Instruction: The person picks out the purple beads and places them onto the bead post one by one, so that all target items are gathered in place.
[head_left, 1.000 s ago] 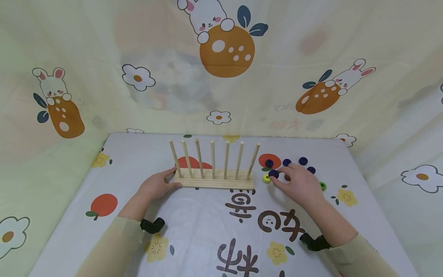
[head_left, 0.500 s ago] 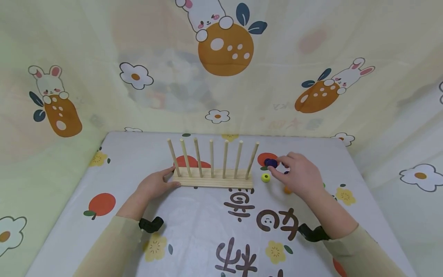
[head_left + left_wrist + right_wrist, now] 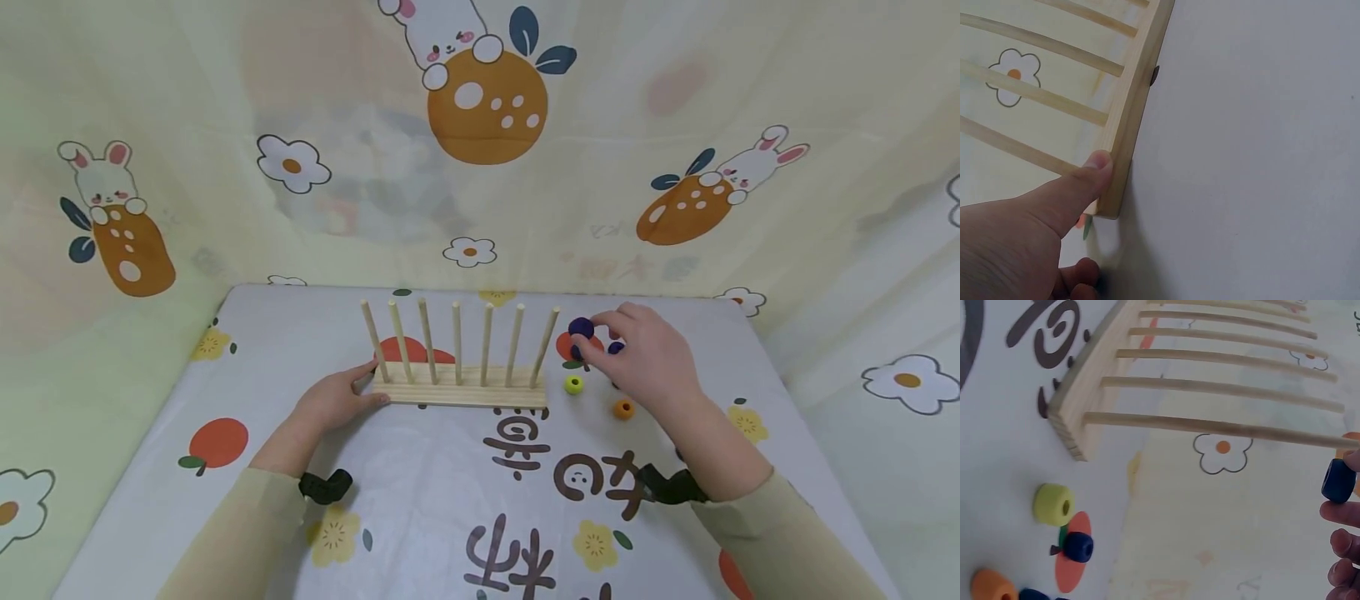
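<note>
Navy bead [image 3: 581, 328] is being held up just to the right of the peg rack [image 3: 465, 399], over a white printed cloth [image 3: 420, 492]. Nearest the head camera, two pale sleeves [image 3: 232, 533] are filling the lower corners, with a black wristband [image 3: 326, 487] sitting at each wrist. Between them, brown printed characters [image 3: 538, 554] and yellow flowers [image 3: 333, 536] are running across the cloth. Beyond the sleeves, the left hand [image 3: 333, 406] is gripping the rack's left end, its thumb pressing on the front edge of the base and a finger lying round behind. An orange bead [image 3: 623, 409] is resting on the near side of the right hand [image 3: 647, 358], and a yellow-green bead [image 3: 573, 384] is lying a little farther off, near the rack's right end. The rack itself is standing on the cloth, seven wooden pegs rising in a row from its base. To its right, the right hand is pinching the navy bead between thumb and forefinger, near the tip of the end peg but apart from it. A second navy bead [image 3: 1079, 547] is sitting on a red printed apple [image 3: 1069, 575], and another dark bead [image 3: 616, 347] is showing partly past the fingers. At the back, a cream curtain [image 3: 360, 83] is hanging beyond the cloth, with bunnies [image 3: 450, 29], oranges [image 3: 487, 125] and daisies [image 3: 292, 165] decorating it
</note>
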`<act>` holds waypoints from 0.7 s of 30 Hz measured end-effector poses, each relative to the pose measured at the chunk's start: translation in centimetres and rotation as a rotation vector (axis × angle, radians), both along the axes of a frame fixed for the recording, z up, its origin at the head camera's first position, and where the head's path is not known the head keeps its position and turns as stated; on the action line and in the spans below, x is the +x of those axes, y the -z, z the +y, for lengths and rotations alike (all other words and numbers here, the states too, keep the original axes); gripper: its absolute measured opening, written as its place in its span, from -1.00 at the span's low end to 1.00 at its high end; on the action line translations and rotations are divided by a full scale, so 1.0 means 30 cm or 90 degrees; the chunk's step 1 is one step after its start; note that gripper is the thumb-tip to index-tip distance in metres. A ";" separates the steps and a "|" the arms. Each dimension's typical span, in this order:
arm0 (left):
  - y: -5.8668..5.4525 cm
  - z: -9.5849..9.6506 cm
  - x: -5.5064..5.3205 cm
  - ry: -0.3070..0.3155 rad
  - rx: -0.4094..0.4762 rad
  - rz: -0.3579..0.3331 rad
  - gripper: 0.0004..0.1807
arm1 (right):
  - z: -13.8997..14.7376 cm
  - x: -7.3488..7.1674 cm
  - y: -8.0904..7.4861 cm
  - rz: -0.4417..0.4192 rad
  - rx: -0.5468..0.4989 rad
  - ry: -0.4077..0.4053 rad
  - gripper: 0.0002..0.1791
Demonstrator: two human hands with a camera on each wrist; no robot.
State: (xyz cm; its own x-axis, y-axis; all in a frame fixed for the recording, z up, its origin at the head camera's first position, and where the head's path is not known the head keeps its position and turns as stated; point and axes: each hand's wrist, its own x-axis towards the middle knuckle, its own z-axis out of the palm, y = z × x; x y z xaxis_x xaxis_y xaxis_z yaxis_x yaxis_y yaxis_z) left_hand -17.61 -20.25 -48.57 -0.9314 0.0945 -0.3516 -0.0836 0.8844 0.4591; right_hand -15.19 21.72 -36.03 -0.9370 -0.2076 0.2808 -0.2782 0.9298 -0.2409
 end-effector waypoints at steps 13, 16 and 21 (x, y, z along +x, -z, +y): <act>-0.002 0.001 -0.004 0.009 -0.002 0.007 -0.10 | -0.040 -0.019 -0.068 0.076 -0.083 0.000 -0.57; -0.002 -0.002 -0.003 0.009 0.003 0.006 -0.10 | -0.051 -0.022 -0.073 0.081 -0.095 -0.006 -0.58; 0.002 -0.002 0.000 0.005 0.008 0.004 -0.09 | -0.068 -0.020 -0.075 0.078 -0.107 -0.013 -0.60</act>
State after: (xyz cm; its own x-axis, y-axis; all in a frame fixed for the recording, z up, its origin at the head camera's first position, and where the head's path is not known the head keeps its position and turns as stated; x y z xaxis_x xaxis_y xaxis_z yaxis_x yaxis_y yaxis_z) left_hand -17.62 -20.30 -48.63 -0.9326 0.1068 -0.3449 -0.0735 0.8791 0.4710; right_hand -15.80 19.68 -33.78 -0.8898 -0.1672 0.4246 -0.3336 0.8732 -0.3552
